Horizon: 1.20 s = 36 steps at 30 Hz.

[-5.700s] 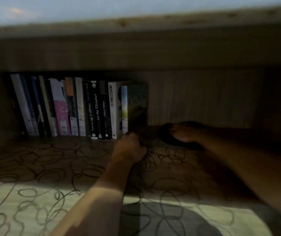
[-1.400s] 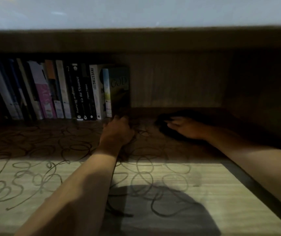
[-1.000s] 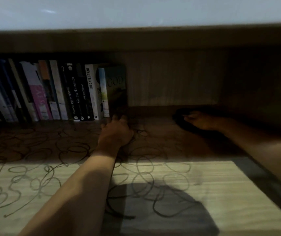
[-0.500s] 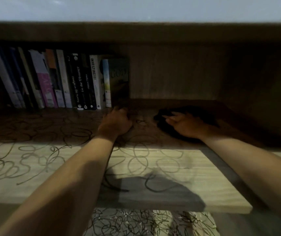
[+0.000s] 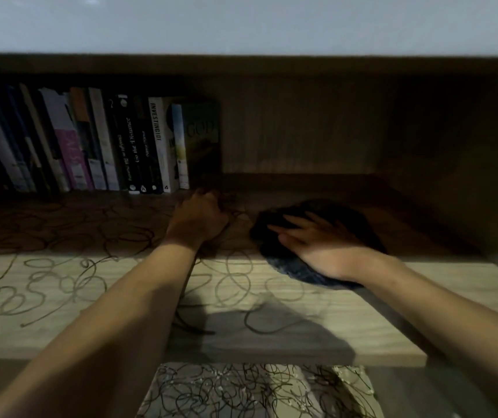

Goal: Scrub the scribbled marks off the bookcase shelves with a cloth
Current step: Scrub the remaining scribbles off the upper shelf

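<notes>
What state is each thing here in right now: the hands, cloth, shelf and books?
Right hand: flat, fingers straight, pressing on the cloth.
Left hand: curled, knuckles resting on the shelf by the books; whether it holds anything is unclear.
Cloth: dark, spread flat on the shelf.
Shelf: covered in scribbles left and centre.
Books: upright in a row, slightly leaning.
Lower shelf: heavily scribbled.

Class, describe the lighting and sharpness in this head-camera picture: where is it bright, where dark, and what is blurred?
Head view: light strikes only the front strip of the shelf; the recess behind is dim, so the cloth reads nearly black; the right hand is motion-blurred; a shadow falls at front centre.
</notes>
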### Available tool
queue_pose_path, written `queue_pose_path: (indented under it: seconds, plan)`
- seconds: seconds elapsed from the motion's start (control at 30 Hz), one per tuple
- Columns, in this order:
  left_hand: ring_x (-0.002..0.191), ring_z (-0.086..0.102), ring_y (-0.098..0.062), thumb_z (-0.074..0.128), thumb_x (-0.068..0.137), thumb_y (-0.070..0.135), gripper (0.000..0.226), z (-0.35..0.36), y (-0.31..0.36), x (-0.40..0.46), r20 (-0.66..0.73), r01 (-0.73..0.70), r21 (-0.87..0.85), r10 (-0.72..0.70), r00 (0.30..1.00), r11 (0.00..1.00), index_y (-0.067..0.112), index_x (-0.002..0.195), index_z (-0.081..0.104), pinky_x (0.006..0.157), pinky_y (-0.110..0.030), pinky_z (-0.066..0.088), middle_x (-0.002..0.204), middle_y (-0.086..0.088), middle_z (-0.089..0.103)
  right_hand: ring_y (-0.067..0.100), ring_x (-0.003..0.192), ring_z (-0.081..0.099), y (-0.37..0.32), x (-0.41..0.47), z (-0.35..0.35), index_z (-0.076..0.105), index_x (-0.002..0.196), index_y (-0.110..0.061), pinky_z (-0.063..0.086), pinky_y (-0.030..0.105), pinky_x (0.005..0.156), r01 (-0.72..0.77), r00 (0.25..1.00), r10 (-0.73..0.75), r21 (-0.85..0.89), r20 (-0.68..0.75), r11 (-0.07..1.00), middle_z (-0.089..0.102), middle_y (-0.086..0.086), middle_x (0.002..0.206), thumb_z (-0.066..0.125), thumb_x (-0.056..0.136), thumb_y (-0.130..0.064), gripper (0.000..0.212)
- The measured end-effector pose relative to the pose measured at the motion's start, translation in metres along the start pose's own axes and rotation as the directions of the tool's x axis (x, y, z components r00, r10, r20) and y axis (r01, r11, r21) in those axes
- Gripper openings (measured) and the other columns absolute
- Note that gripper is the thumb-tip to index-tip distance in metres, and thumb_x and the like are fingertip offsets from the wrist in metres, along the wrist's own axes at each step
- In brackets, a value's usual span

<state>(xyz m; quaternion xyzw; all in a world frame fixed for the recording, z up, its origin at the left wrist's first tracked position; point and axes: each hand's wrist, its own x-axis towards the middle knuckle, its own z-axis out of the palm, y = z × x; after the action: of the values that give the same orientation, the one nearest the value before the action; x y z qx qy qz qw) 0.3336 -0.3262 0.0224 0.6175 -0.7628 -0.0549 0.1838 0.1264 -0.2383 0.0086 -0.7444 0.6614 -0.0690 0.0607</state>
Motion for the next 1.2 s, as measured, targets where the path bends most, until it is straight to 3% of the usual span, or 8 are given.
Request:
queue_pose_path:
  seconds: [0.2, 0.4, 0.6, 0.8, 0.87, 1.0, 1.1, 1.2]
  plan:
    - [0.112, 0.055, -0.039, 0.049, 0.089, 0.032, 0.04, 0.003, -0.003, -0.009, -0.01, -0.015, -0.059, 0.015, 1.0, 0.998, 0.01, 0.121, 0.059, 0.097, -0.045, 0.046, 0.121, -0.023, 0.059, 0.029, 0.147, 0.004, 0.033, 0.047, -0.014, 0.025, 0.146, -0.046, -0.001, 0.054, 0.117, -0.26, 0.965, 0.261, 0.056, -0.015, 0.964, 0.009, -0.008, 0.16, 0.02, 0.1, -0.055, 0.048]
    - [0.106, 0.058, -0.041, 0.05, 0.09, 0.027, 0.033, -0.001, 0.003, -0.024, -0.026, 0.008, -0.107, -0.011, 1.0, 0.994, 0.002, 0.109, 0.06, 0.09, -0.044, 0.049, 0.113, -0.026, 0.061, 0.016, 0.147, -0.002, 0.005, -0.018, 0.006, 0.022, 0.142, -0.056, -0.004, 0.046, 0.118, 0.02, 1.0, -0.019, 0.04, -0.018, 0.999, 0.007, -0.021, 0.157, 0.019, 0.1, -0.053, 0.042]
    - [0.112, 0.054, -0.042, 0.049, 0.092, 0.029, 0.037, -0.001, 0.015, -0.043, -0.006, 0.047, -0.076, -0.048, 0.999, 0.996, 0.004, 0.119, 0.057, 0.093, -0.042, 0.046, 0.122, -0.025, 0.056, 0.027, 0.147, 0.006, 0.051, 0.024, -0.02, 0.027, 0.145, -0.046, 0.003, 0.054, 0.117, -0.275, 0.961, 0.276, 0.064, -0.019, 0.959, 0.01, -0.009, 0.16, 0.02, 0.099, -0.056, 0.048]
    - [0.108, 0.057, -0.043, 0.049, 0.09, 0.03, 0.037, -0.004, 0.022, -0.048, -0.033, 0.053, -0.042, -0.054, 0.998, 0.998, 0.006, 0.116, 0.06, 0.088, -0.042, 0.047, 0.118, -0.025, 0.059, 0.016, 0.147, 0.005, -0.007, -0.035, 0.004, 0.026, 0.143, -0.052, 0.004, 0.042, 0.119, 0.012, 0.999, -0.01, 0.046, -0.047, 0.999, 0.01, -0.02, 0.158, 0.022, 0.1, -0.054, 0.043]
    - [0.109, 0.056, -0.043, 0.048, 0.092, 0.031, 0.037, -0.004, 0.022, -0.052, -0.026, 0.055, -0.047, -0.056, 0.998, 0.997, 0.007, 0.117, 0.059, 0.087, -0.041, 0.046, 0.119, -0.025, 0.059, 0.015, 0.147, 0.008, 0.015, -0.037, -0.005, 0.028, 0.144, -0.048, 0.004, 0.038, 0.119, -0.011, 1.0, 0.012, 0.073, -0.016, 0.997, 0.012, -0.016, 0.158, 0.024, 0.1, -0.052, 0.044]
    - [0.114, 0.054, -0.041, 0.045, 0.093, 0.027, 0.036, -0.006, 0.031, -0.067, 0.003, 0.074, -0.032, -0.074, 0.997, 0.997, 0.006, 0.121, 0.057, 0.09, -0.038, 0.044, 0.125, -0.023, 0.055, 0.026, 0.147, 0.008, 0.032, -0.004, -0.021, 0.027, 0.144, -0.048, 0.004, 0.049, 0.118, -0.213, 0.976, 0.215, 0.049, -0.027, 0.976, 0.012, -0.008, 0.16, 0.023, 0.101, -0.05, 0.044]
    - [0.115, 0.054, -0.04, 0.045, 0.093, 0.026, 0.037, -0.006, 0.034, -0.073, -0.004, 0.081, -0.016, -0.081, 0.997, 0.997, 0.006, 0.121, 0.057, 0.091, -0.038, 0.044, 0.125, -0.023, 0.056, 0.023, 0.146, 0.012, 0.0, -0.034, -0.005, 0.03, 0.141, -0.052, 0.009, 0.049, 0.117, -0.067, 0.997, 0.065, -0.032, -0.05, 0.997, 0.017, -0.013, 0.158, 0.023, 0.1, -0.053, 0.042]
    - [0.117, 0.052, -0.04, 0.044, 0.095, 0.028, 0.038, -0.009, 0.036, -0.073, -0.022, 0.079, -0.002, -0.079, 0.997, 0.997, 0.005, 0.122, 0.055, 0.093, -0.038, 0.043, 0.127, -0.023, 0.054, 0.015, 0.146, 0.012, -0.006, -0.072, -0.006, 0.031, 0.139, -0.056, 0.011, 0.043, 0.116, 0.047, 0.995, -0.045, 0.017, -0.085, 0.999, 0.016, -0.021, 0.156, 0.024, 0.098, -0.058, 0.041]
